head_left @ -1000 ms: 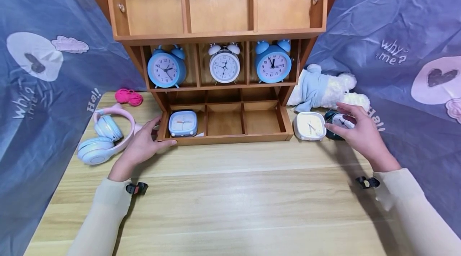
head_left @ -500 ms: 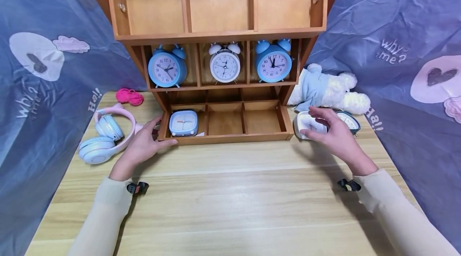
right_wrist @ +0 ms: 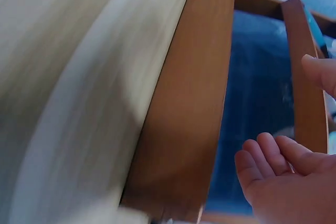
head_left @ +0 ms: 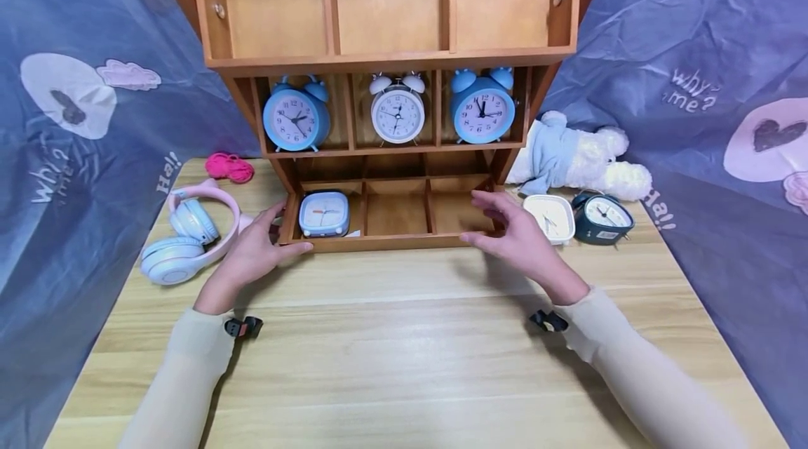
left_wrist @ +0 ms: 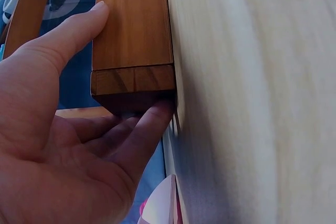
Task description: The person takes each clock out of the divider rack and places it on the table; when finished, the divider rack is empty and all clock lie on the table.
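A wooden shelf (head_left: 391, 62) with tiered compartments stands at the back of the table. At its bottom left corner, my left hand (head_left: 255, 245) holds on, the thumb (left_wrist: 79, 30) against the front board and the fingers around the end. My right hand (head_left: 514, 233) hovers at the bottom right compartment, thumb and fingers apart, nothing between them. A light blue square clock (head_left: 324, 213) sits in the bottom left compartment. To the right of the shelf are a white square clock (head_left: 550, 219) and a dark green alarm clock (head_left: 602, 219).
The middle row holds a blue twin-bell clock (head_left: 295, 118), a white twin-bell clock (head_left: 398, 114) and another blue clock (head_left: 483, 112). Headphones (head_left: 173, 259) and pink yarn (head_left: 229, 167) lie on the left. A white plush toy (head_left: 577, 158) lies behind the right-hand clocks.
My right hand has moved left from beside the green clock, past the white square clock, to the shelf's bottom right compartment. My left hand has stayed at the shelf corner.
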A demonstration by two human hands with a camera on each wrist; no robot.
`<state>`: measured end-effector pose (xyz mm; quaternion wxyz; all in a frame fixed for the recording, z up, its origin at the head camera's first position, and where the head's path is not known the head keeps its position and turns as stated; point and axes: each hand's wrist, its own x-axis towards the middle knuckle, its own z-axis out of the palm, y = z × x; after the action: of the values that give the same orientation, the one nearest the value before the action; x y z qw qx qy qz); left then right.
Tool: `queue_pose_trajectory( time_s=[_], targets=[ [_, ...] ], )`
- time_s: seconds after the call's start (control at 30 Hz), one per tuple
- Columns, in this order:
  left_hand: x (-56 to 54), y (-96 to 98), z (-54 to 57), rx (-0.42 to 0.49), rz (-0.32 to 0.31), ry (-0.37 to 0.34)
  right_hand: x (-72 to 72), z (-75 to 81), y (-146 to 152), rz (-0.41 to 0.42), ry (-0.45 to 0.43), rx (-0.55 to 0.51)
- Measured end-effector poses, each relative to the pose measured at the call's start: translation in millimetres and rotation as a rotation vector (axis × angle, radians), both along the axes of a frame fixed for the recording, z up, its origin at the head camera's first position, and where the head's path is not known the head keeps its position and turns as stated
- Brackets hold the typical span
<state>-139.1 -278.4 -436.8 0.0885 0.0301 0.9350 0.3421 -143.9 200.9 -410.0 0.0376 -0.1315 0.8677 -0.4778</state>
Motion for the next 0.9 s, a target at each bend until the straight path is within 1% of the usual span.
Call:
queue_pose_trajectory(
  time_s=[0.27,0.5,0.73,0.9],
  targets=[
    [-0.1,-0.2,-2.3,0.001,0.003,0.005,-4.4,1.6,-42.3,0.071,0.006,-0.021],
    [-1.1,-2.3,-1.7,0.009,-0.001,0.014,-7.6,5.2,-83.1,0.121,0.018,0.028],
    [0.2,-2.4,0.0,0.002,0.001,0.016,-15.3,6.3,-124.5,0.179,-0.036,0.038],
    [0.2,-0.4,0.7,0.002,0.0,0.013,-18.7,6.7,-147.0,0.196,-0.065,0.04]
  ],
)
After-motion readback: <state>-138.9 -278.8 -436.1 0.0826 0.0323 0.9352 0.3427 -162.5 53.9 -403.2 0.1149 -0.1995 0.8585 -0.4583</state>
